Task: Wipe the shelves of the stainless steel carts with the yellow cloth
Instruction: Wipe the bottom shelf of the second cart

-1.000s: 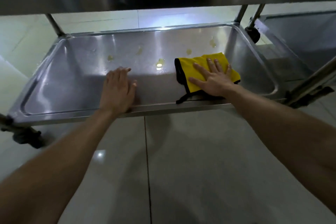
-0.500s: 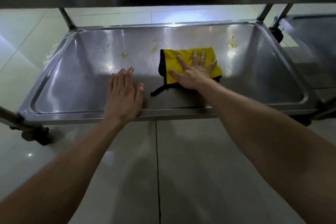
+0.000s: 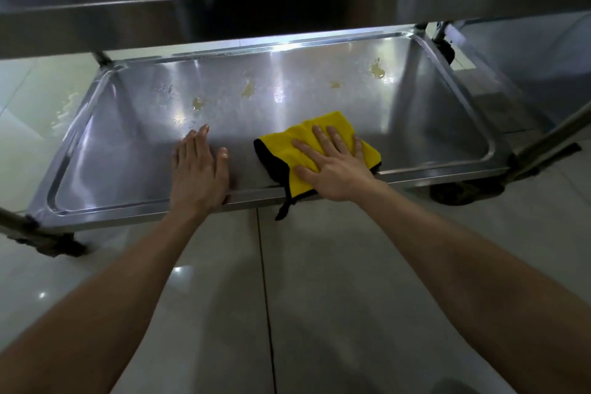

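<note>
Right grip (image 3: pixel 332 169) is pressed flat and spread on yellow cloth (image 3: pixel 334 118) for wiping. Shelf (image 3: pixel 431 124) is seemingly braced by flat left grip (image 3: pixel 200 176).

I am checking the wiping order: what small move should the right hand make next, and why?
Probably push the yellow cloth away, toward the far half of the shelf: the right hand presses it flat at the near edge, while yellowish spots lie beyond it.

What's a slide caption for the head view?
Right hand presses yellow cloth on stained lower cart shelf; left hand rests flat beside it.
</note>
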Demonstrator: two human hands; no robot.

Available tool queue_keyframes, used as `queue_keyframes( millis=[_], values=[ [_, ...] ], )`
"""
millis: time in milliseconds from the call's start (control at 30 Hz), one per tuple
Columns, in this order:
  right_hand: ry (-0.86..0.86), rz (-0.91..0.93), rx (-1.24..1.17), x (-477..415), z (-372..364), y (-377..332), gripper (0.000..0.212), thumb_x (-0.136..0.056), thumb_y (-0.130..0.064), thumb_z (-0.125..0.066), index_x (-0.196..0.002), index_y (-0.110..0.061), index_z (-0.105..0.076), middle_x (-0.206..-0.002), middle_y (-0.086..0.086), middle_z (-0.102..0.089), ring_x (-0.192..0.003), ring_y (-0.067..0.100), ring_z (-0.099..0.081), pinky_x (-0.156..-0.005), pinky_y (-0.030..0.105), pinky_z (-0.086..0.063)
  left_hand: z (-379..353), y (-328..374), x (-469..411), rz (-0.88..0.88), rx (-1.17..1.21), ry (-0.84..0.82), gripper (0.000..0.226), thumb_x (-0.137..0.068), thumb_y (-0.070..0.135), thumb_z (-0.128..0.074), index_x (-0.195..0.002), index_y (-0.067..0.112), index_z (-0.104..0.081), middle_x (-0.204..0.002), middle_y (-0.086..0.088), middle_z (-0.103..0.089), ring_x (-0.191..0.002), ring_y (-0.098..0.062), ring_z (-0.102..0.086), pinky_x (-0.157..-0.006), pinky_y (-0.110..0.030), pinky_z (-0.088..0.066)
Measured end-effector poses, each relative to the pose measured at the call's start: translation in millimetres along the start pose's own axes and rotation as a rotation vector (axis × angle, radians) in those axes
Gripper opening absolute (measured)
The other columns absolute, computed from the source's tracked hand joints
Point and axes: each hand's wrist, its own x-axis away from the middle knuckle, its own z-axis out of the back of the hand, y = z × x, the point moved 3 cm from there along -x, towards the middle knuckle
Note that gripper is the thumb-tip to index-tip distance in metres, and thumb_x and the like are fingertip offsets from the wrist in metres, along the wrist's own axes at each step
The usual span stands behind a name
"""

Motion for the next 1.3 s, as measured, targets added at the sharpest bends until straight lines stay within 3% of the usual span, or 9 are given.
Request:
queue_keyframes(
  millis=[167, 333, 600, 867, 1100, 1300],
  values=[
    [0.021, -0.225, -0.025, -12.0, 18.9, 69.3, 0.078, -0.095, -0.089, -0.017, -0.164, -0.060, 0.003, -0.177, -0.008, 0.025, -0.164, 0.023, 0.023, -0.125, 0.067, 0.017, -4.0, 4.4, 4.0, -0.027, -0.007, -0.016, 0.067, -0.111, 0.049, -0.024, -0.165, 0.009, -0.028, -0.169, -0.020, -0.034, -0.159, -0.035, -0.027, -0.133, -0.055, -0.017],
    [0.036, -0.322, -0.028, -53.7, 28.4, 70.1, 0.091, -0.086, -0.097, -0.016, -0.165, -0.058, 0.004, -0.178, 0.003, 0.023, -0.162, 0.033, 0.027, -0.119, 0.076, 0.017, -5.1, 19.1, 8.6, -0.047, -0.027, 0.011, 0.067, -0.111, 0.046, -0.026, -0.164, 0.006, -0.030, -0.167, -0.021, -0.036, -0.158, -0.037, -0.028, -0.132, -0.055, -0.019],
    [0.052, -0.134, 0.057, -99.8, 19.2, -26.2, 0.088, -0.091, -0.092, -0.013, -0.168, -0.051, 0.004, -0.178, 0.009, 0.019, -0.162, 0.041, 0.023, -0.115, 0.080, 0.019, -3.1, 23.2, 8.4, -0.011, -0.031, 0.036, 0.065, -0.111, 0.043, -0.030, -0.164, 0.005, -0.031, -0.166, -0.021, -0.038, -0.156, -0.037, -0.031, -0.132, -0.055, -0.020],
    [0.135, 0.071, 0.014, 8.7, -18.3, -48.1, 0.075, -0.099, -0.079, -0.018, -0.168, -0.051, -0.006, -0.181, 0.000, 0.010, -0.165, 0.030, 0.015, -0.123, 0.073, 0.013, -3.3, 20.7, 9.8, 0.008, 0.024, 0.085, 0.063, -0.110, 0.039, -0.032, -0.161, 0.004, -0.037, -0.165, -0.019, -0.044, -0.154, -0.037, -0.037, -0.129, -0.054, -0.024],
    [0.104, -0.006, -0.007, 16.6, -10.3, -19.8, 0.074, -0.097, -0.085, -0.019, -0.165, -0.059, -0.002, -0.180, -0.007, 0.015, -0.165, 0.024, 0.018, -0.126, 0.068, 0.015, -5.9, 21.5, 12.9, 0.002, 0.063, 0.084, 0.063, -0.109, 0.041, -0.031, -0.159, 0.003, -0.039, -0.163, -0.019, -0.045, -0.153, -0.036, -0.038, -0.128, -0.054, -0.027],
    [0.070, -0.145, -0.014, -41.7, 8.6, -13.4, 0.084, -0.092, -0.091, -0.016, -0.167, -0.055, -0.001, -0.179, 0.001, 0.018, -0.164, 0.032, 0.021, -0.121, 0.074, 0.016, -7.1, 23.8, 11.9, -0.021, 0.061, 0.096, 0.059, -0.112, 0.035, -0.036, -0.161, 0.004, -0.037, -0.165, -0.018, -0.043, -0.155, -0.035, -0.036, -0.130, -0.053, -0.025]
  ],
)
